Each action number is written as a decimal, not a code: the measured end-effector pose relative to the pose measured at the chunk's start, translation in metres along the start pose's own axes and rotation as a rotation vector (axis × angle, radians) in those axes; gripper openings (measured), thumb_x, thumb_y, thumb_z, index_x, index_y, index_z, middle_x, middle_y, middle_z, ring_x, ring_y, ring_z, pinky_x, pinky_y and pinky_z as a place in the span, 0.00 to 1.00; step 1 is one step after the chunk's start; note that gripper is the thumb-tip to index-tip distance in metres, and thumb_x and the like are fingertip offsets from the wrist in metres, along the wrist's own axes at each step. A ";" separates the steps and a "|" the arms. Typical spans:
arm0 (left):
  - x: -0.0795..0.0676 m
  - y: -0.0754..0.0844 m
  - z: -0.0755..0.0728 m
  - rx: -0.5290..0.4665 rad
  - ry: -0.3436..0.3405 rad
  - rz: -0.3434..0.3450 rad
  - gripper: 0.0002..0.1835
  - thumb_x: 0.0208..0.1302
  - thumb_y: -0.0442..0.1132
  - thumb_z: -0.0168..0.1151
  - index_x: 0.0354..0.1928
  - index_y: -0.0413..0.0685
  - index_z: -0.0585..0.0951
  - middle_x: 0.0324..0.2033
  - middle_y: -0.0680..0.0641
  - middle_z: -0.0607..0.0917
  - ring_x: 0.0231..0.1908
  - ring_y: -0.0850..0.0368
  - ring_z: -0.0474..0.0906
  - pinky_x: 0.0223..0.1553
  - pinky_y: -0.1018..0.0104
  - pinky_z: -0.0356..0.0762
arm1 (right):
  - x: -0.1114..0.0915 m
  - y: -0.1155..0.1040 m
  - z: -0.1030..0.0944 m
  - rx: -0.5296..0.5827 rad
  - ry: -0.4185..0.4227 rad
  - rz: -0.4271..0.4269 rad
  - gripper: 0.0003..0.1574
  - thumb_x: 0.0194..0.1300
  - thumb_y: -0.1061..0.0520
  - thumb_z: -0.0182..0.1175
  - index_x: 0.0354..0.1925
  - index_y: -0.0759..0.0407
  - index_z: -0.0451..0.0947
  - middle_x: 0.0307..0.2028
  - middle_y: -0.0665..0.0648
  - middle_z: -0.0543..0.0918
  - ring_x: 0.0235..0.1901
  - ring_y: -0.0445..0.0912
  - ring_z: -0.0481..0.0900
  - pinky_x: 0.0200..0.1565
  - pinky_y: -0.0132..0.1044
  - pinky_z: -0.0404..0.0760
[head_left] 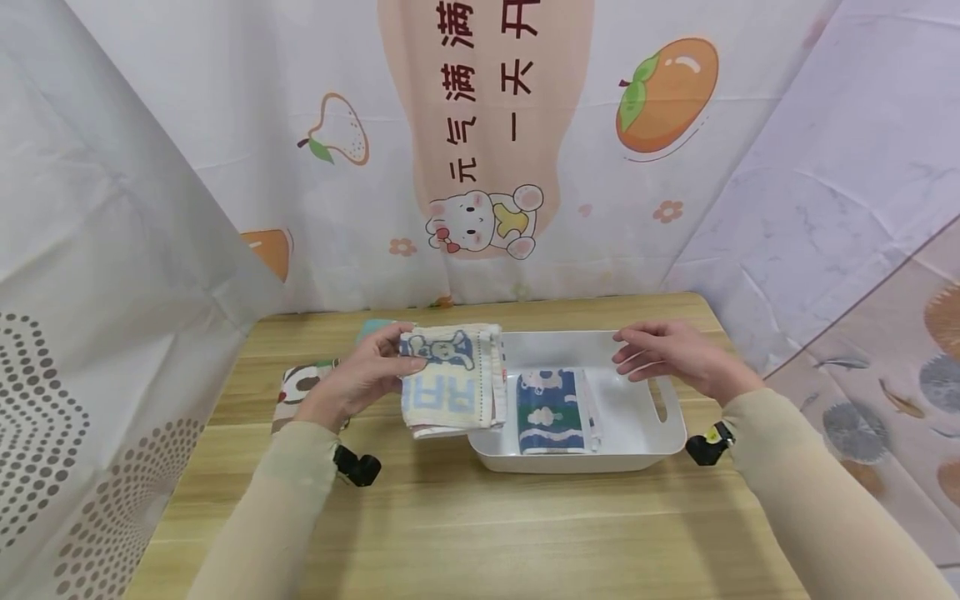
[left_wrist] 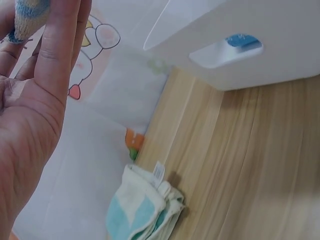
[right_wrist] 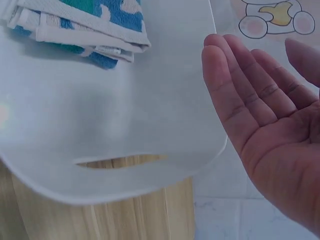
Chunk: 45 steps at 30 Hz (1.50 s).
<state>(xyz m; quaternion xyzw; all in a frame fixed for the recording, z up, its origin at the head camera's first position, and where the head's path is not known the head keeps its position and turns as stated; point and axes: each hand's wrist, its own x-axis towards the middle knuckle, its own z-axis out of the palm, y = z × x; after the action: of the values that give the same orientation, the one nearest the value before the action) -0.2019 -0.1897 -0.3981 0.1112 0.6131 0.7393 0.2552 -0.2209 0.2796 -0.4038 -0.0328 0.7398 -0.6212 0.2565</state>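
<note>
My left hand [head_left: 367, 372] pinches a folded cream-and-blue towel [head_left: 442, 392] by its left edge, thumb on top. That towel hangs over the left end of a white plastic basket [head_left: 622, 442]; in the left wrist view only a corner of the towel [left_wrist: 30, 20] shows. Inside the basket lies a folded blue, green and white towel [head_left: 551, 412], also seen as a towel [right_wrist: 85, 30] in the right wrist view. Above the basket's right end my right hand [head_left: 671, 357] is held with fingers extended and nothing in it.
On the wooden table [head_left: 525, 533], left of the basket, lies a brown, white and red patterned cloth [head_left: 292, 396]. Behind the left hand is a folded teal-and-white towel [left_wrist: 142, 205]. A printed curtain [head_left: 337, 217] hangs along the table's back edge.
</note>
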 end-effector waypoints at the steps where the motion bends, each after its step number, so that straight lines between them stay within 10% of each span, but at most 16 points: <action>1: 0.001 -0.001 0.001 -0.003 0.001 -0.001 0.27 0.62 0.30 0.61 0.61 0.48 0.64 0.45 0.43 0.69 0.34 0.51 0.77 0.33 0.52 0.79 | 0.001 -0.001 0.002 0.003 -0.006 0.001 0.32 0.69 0.48 0.55 0.60 0.70 0.65 0.49 0.74 0.76 0.47 0.62 0.78 0.48 0.54 0.77; 45: 0.039 -0.016 0.053 -0.057 -0.089 0.036 0.21 0.58 0.31 0.66 0.53 0.46 0.73 0.43 0.40 0.79 0.35 0.50 0.80 0.26 0.57 0.80 | 0.019 -0.030 0.077 0.125 -0.199 -0.002 0.41 0.67 0.34 0.50 0.64 0.61 0.60 0.50 0.71 0.73 0.49 0.62 0.77 0.50 0.53 0.76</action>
<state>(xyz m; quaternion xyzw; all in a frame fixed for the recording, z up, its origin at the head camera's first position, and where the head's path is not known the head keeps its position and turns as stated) -0.2063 -0.1229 -0.4077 0.1478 0.5778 0.7552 0.2720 -0.2127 0.1961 -0.3892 -0.0790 0.6703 -0.6601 0.3297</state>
